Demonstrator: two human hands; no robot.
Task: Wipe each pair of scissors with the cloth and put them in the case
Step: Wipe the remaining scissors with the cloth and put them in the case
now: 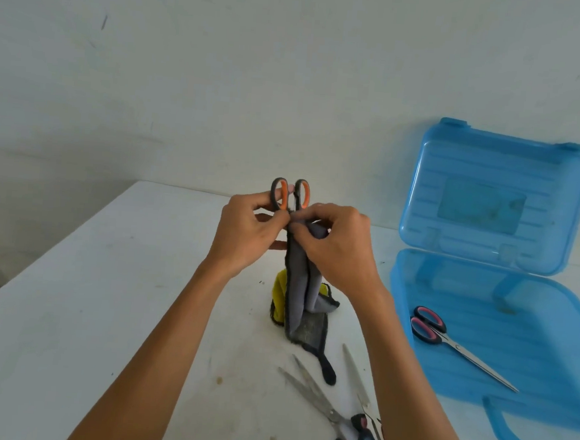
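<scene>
Right hand point(334, 247) pinches the grey cloth point(302, 289) tight round the blades just under the handles, fingers curled in close. Left hand point(242, 237) grips the orange-handled scissors point(288, 194) at the loops, upright, handles up, above the table point(104, 310). Steel's stiff and probably slick, so I'd say the rubbery loops are the place to hold. The cloth's floppy and trails onto the tabletop. Open blue case point(546, 358) sits to the right with a pink-handled pair point(445, 337) inside.
</scene>
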